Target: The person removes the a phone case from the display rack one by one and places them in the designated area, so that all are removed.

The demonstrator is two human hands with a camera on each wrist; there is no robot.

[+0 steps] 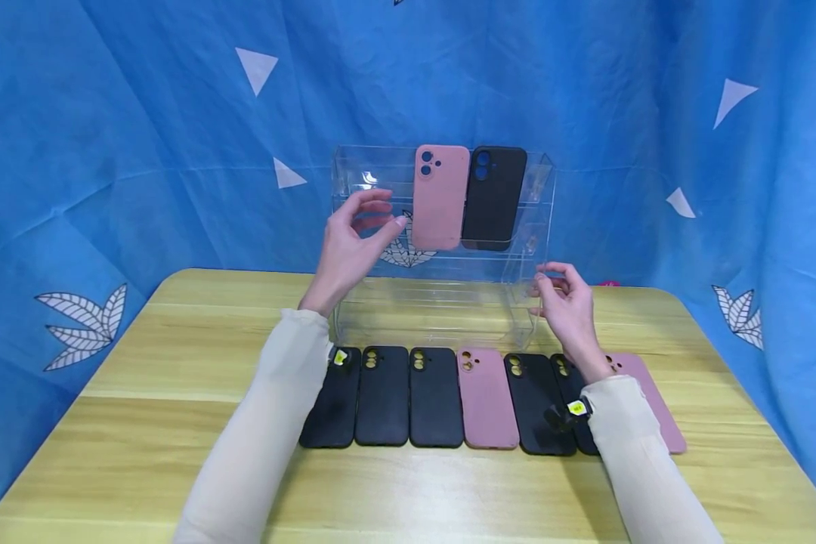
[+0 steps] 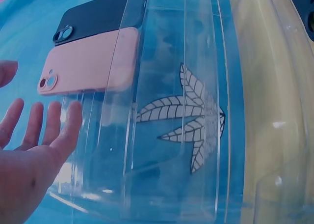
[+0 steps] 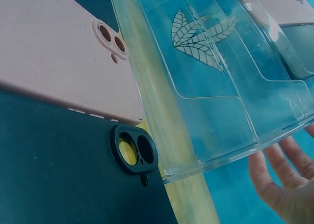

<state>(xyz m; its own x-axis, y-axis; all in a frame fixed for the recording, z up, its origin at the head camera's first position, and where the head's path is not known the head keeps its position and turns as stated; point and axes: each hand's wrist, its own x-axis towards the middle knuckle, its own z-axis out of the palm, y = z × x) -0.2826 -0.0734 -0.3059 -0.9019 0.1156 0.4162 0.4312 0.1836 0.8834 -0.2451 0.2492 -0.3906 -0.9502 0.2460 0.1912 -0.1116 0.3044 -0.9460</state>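
A clear acrylic display rack (image 1: 435,332) stands on the table. In its top tier a pink phone case (image 1: 440,208) and a black phone case (image 1: 495,208) lean side by side. My left hand (image 1: 350,249) hovers at the upper left of the rack, left of the pink case, with thumb and fingers apart and nothing between them. At the rack's right side is my right hand (image 1: 571,310), its fingers loosely bent and holding nothing. In the right wrist view its fingertips (image 3: 258,160) are at the rack's side edge; whether they touch it I cannot tell.
In front of the rack lies a row of phone cases, several black ones (image 1: 382,397) and two pink ones, one at mid-row (image 1: 487,400) and one at the right end (image 1: 653,404). My right forearm partly covers the row. A blue patterned curtain (image 1: 143,151) hangs behind the wooden table (image 1: 143,423).
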